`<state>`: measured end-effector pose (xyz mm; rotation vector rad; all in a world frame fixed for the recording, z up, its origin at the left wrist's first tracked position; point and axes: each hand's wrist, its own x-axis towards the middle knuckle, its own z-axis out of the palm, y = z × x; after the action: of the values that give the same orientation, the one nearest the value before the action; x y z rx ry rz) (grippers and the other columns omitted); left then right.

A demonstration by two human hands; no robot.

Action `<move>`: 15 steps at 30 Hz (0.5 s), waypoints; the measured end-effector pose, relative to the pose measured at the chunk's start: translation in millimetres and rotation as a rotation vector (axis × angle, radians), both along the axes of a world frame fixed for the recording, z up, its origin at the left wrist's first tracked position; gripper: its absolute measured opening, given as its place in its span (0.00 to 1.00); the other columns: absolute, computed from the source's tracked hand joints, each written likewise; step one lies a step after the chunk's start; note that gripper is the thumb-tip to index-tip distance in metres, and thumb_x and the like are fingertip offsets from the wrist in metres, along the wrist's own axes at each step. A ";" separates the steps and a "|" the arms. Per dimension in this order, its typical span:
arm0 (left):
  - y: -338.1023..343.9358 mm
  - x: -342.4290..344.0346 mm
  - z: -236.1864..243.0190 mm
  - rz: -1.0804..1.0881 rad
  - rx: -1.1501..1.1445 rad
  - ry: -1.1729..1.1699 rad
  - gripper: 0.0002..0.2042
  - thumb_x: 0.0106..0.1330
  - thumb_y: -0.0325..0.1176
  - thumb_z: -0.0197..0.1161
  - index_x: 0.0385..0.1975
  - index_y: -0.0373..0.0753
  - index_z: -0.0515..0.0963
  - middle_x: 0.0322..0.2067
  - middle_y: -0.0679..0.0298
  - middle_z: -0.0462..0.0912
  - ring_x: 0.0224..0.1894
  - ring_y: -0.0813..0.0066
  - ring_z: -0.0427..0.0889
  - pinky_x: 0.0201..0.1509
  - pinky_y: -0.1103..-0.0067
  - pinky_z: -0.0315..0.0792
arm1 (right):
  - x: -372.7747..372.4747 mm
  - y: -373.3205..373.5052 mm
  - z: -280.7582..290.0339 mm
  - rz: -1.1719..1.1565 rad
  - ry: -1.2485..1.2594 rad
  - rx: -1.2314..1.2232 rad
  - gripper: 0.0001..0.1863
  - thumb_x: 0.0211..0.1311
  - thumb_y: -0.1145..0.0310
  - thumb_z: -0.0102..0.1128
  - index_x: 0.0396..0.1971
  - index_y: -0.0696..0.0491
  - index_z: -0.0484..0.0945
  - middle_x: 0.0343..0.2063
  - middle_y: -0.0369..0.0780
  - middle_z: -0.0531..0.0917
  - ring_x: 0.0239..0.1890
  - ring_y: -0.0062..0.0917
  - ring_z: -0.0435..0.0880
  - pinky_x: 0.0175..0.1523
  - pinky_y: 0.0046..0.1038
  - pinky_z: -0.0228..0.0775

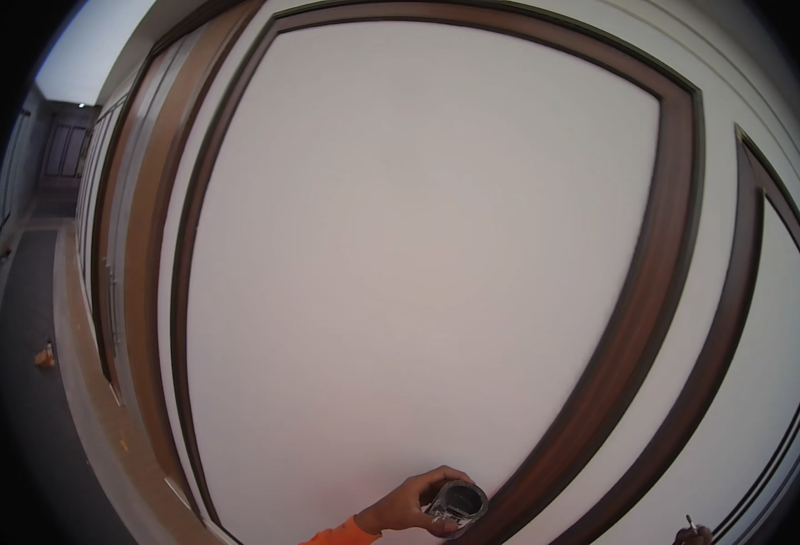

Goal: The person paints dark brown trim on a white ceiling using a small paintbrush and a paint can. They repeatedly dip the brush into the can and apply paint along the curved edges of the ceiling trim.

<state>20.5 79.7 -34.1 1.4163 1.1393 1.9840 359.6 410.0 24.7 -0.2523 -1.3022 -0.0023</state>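
My left hand (409,504) comes in from the lower edge in an orange sleeve. Its fingers wrap around a small round cup (464,498), dark inside and smeared on the outside. The cup is in front of a white wall panel (418,254) framed by reddish-brown wooden moulding (668,209). At the lower right corner only part of my right hand (693,536) shows, closed on a thin, light-tipped stick (690,522); the rest of the stick is hidden.
A second framed panel (763,354) lies to the right. On the left is a brown-framed doorway (141,236), and beyond it a corridor with a dark floor strip (32,291). A small orange-yellow object (45,356) rests on that floor.
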 end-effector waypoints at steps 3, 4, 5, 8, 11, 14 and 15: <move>24.5 16.1 2.9 -0.050 0.102 0.132 0.37 0.52 0.38 0.82 0.61 0.38 0.71 0.54 0.63 0.79 0.57 0.73 0.77 0.65 0.73 0.70 | 51.3 17.2 -130.3 -0.393 -0.149 -0.430 0.15 0.65 0.66 0.65 0.43 0.64 0.79 0.38 0.45 0.82 0.38 0.33 0.80 0.42 0.32 0.75; 35.1 22.5 5.1 -0.085 0.079 0.138 0.37 0.52 0.38 0.82 0.61 0.38 0.71 0.54 0.63 0.79 0.58 0.72 0.77 0.65 0.73 0.70 | 62.9 20.4 -173.3 0.021 0.276 -0.737 0.15 0.64 0.68 0.65 0.44 0.64 0.79 0.41 0.46 0.82 0.38 0.33 0.81 0.43 0.32 0.76; 44.0 29.1 5.5 -0.121 0.050 0.129 0.37 0.52 0.37 0.82 0.61 0.38 0.71 0.54 0.62 0.79 0.58 0.72 0.77 0.65 0.73 0.70 | 71.8 20.9 -215.1 0.451 0.722 -0.984 0.15 0.63 0.70 0.64 0.45 0.64 0.80 0.43 0.47 0.82 0.38 0.32 0.81 0.43 0.33 0.76; 75.9 48.3 9.6 -0.207 -0.018 0.130 0.37 0.52 0.37 0.82 0.61 0.38 0.71 0.54 0.62 0.79 0.58 0.72 0.77 0.66 0.72 0.70 | 106.5 21.4 -313.3 0.325 0.957 -1.126 0.15 0.63 0.70 0.64 0.45 0.64 0.80 0.42 0.46 0.82 0.38 0.32 0.81 0.43 0.34 0.76; 106.2 64.1 14.6 -0.269 -0.059 0.144 0.37 0.52 0.37 0.82 0.61 0.38 0.71 0.54 0.62 0.79 0.58 0.71 0.77 0.66 0.72 0.70 | 130.0 14.3 -386.7 0.154 1.032 -1.194 0.15 0.64 0.70 0.63 0.46 0.64 0.80 0.41 0.46 0.82 0.37 0.32 0.81 0.42 0.35 0.76; 130.3 77.6 18.4 -0.303 -0.096 0.158 0.37 0.52 0.37 0.82 0.61 0.38 0.71 0.54 0.61 0.79 0.58 0.71 0.77 0.66 0.71 0.70 | 146.4 1.5 -447.4 0.001 1.083 -1.267 0.15 0.64 0.70 0.63 0.46 0.65 0.80 0.41 0.46 0.82 0.36 0.32 0.80 0.42 0.36 0.76; 136.1 81.4 18.1 -0.308 -0.111 0.164 0.37 0.52 0.37 0.82 0.61 0.38 0.71 0.54 0.61 0.79 0.59 0.70 0.77 0.66 0.71 0.70 | 150.5 -3.8 -467.9 -0.049 1.095 -1.291 0.15 0.64 0.70 0.63 0.46 0.65 0.80 0.40 0.46 0.82 0.36 0.31 0.80 0.42 0.37 0.76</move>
<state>101.9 215.8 -16.0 1.6096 1.0101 1.5943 510.1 406.2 -443.2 -1.1836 -0.0363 0.8398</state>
